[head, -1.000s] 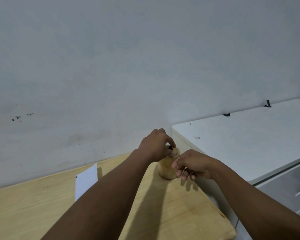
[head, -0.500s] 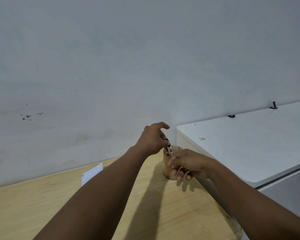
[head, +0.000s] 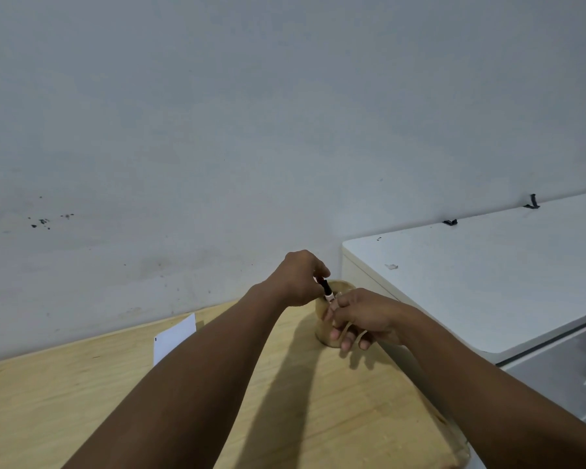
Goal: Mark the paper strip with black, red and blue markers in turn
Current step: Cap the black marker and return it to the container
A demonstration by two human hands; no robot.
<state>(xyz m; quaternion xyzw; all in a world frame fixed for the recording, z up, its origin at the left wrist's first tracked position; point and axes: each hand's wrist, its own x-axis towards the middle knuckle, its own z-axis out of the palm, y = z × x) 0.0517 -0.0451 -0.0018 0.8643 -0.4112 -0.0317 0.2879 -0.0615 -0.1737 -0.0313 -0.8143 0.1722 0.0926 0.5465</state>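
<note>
Pale grey wall filling the upper part of the head view, carrying a few dark specks at the left. Below it, lying across the bottom, one light wooden table. Standing just beside the table on the right, one white cabinet, bearing two small dark bits at its far edge and one pale scrap nearer.

Standing near the far right corner of the table, one tan cup, round and upright, mostly hidden behind the hands. Rising above its rim, one marker, showing a dark cap with some red and a white band below; cannot tell its colour for sure, nor whether other markers are inside.

Reaching over the cup, left hand, pinching the top of the marker between thumb and curled fingers. Meeting it from the right, right hand, fingers bent and closing near the lower end of the marker and against the cup; cannot tell exactly what is being gripped there.

Lying flat on the table, well apart from the cup at the left, one white paper strip, partly covered by the left forearm, showing one small dark mark near its left edge.
</note>
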